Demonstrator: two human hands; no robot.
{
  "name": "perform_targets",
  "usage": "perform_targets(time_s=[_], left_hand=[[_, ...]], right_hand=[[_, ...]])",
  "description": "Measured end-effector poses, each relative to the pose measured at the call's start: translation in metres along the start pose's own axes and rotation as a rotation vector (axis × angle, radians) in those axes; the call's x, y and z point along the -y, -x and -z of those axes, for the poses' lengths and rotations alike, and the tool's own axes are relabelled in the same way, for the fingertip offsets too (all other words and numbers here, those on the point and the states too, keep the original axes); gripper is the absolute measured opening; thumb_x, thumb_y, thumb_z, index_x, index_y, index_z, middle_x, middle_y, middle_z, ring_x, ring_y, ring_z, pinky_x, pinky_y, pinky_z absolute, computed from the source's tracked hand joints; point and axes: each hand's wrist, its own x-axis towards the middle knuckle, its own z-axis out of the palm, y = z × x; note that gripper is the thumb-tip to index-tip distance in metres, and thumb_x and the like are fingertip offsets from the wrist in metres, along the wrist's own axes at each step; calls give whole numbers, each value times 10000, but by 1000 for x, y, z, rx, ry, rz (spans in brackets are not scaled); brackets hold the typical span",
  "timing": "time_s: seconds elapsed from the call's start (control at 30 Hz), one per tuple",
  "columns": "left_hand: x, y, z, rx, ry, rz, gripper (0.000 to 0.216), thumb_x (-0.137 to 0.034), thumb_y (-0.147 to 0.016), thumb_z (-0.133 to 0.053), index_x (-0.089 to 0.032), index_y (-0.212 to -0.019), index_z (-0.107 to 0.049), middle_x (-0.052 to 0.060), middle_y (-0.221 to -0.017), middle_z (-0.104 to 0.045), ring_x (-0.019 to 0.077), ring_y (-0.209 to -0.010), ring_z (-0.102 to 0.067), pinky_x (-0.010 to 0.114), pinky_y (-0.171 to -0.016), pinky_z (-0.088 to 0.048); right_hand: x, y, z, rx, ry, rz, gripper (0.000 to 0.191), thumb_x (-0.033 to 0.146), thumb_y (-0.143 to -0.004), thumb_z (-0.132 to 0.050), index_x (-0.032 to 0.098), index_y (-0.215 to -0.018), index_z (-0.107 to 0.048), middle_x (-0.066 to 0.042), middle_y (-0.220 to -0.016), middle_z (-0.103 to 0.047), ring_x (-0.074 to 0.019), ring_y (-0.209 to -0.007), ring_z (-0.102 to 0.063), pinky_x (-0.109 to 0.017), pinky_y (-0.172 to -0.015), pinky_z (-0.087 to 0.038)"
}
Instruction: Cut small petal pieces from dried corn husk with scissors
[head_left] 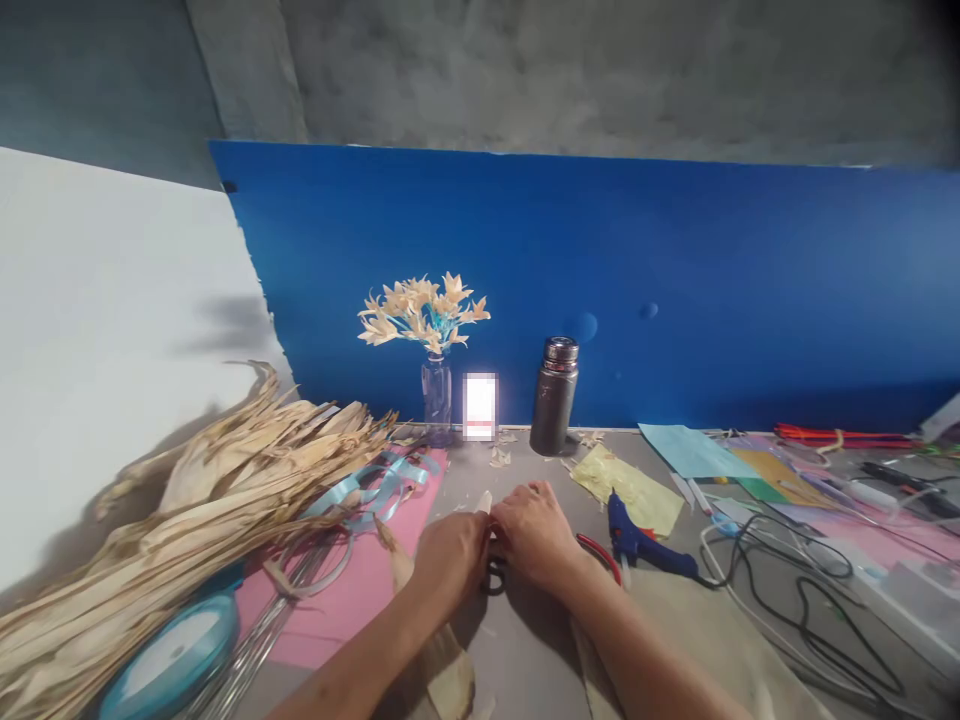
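Observation:
My left hand [450,552] and my right hand [534,530] meet over the middle of the table, fingers closed. Between them a small pale piece of corn husk [487,500] sticks up, pinched at its base; the fingertips are mostly hidden. Dark loops, like scissor handles [493,577], show just below the hands. A loose corn husk [448,672] lies partly under my left forearm. By my right wrist are a red-handled tool [600,556] and a blue glue gun [646,543].
Dried husks [225,490] heap at left, beside a blue ribbon roll [176,650] and thin wires [274,610]. At the back stand a glass vase [437,395] of husk flowers [424,305] and a dark flask [554,400]. Cables [802,600] tangle at right.

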Motion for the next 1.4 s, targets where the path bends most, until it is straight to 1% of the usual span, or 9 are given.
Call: perform_targets(time_s=[0.17,0.37,0.6,0.8,0.93,1.0,1.17,1.27,1.4], left_hand=[[-5,2,9,44,-53,9,303,-225,-966,-384,-161,-917,-676,115,-842,-722,270,-839,-699,326,-685,-449],[-7,3,18,75,-70,75,357,-282,-996,-364,-150,-922,-688,164,-863,-728,318,-856,-708,352,-665,-447],[-11,2,18,20,61,124,288,-238,-960,-449,-117,-905,-704,221,-894,-725,357,-875,-702,383,-692,-447],[-4,0,18,-10,204,178,262,-285,-911,-520,-169,-737,-676,133,-789,-722,273,-811,-700,314,-670,-424],[5,-3,15,-20,416,208,285,-217,-847,-526,-175,-568,-570,97,-617,-669,231,-695,-679,286,-629,-394],[8,-4,11,-16,518,211,294,-216,-845,-498,-183,-558,-551,69,-546,-642,202,-616,-658,269,-602,-393],[6,-5,1,-33,767,153,364,-372,-895,-437,-195,-605,-569,35,-497,-632,171,-498,-615,241,-517,-401],[2,-6,-2,-62,1048,137,373,-461,-869,-471,-192,-633,-577,24,-473,-610,167,-444,-579,246,-477,-413],[-1,-8,-3,-28,1291,168,314,-479,-795,-542,-186,-683,-571,13,-476,-615,163,-412,-574,250,-453,-434]], right_hand=[[2,0,4,12,31,-15,179,217,-879,-532,167,-863,-703,-123,-881,-745,-269,-939,-646,-435,-949,-333],[1,-4,4,-7,39,-69,229,252,-903,-528,175,-815,-726,-115,-820,-749,-259,-862,-664,-392,-876,-372],[-23,-6,4,-92,-19,-229,256,222,-900,-522,180,-821,-762,-137,-840,-755,-289,-853,-668,-373,-828,-383],[-46,-6,1,-203,-169,-467,262,222,-898,-491,178,-874,-748,-152,-862,-739,-288,-832,-668,-364,-749,-382],[-64,-4,-2,-271,-369,-622,293,233,-905,-455,160,-987,-726,-188,-934,-728,-308,-878,-655,-373,-706,-388],[-64,-5,-6,-269,-547,-629,269,257,-878,-506,158,-1010,-719,-173,-949,-730,-283,-873,-661,-343,-678,-413],[-24,-14,-25,-127,-1117,-462,264,387,-753,-646,147,-822,-734,-55,-683,-705,-178,-608,-645,-246,-523,-437],[-1,-15,-30,-175,-1333,-454,335,445,-750,-633,127,-783,-731,-28,-625,-644,-149,-593,-590,-227,-501,-418],[5,-11,-26,-240,-1518,-515,371,447,-730,-665,119,-883,-747,2,-633,-580,-125,-585,-539,-210,-482,-394]])
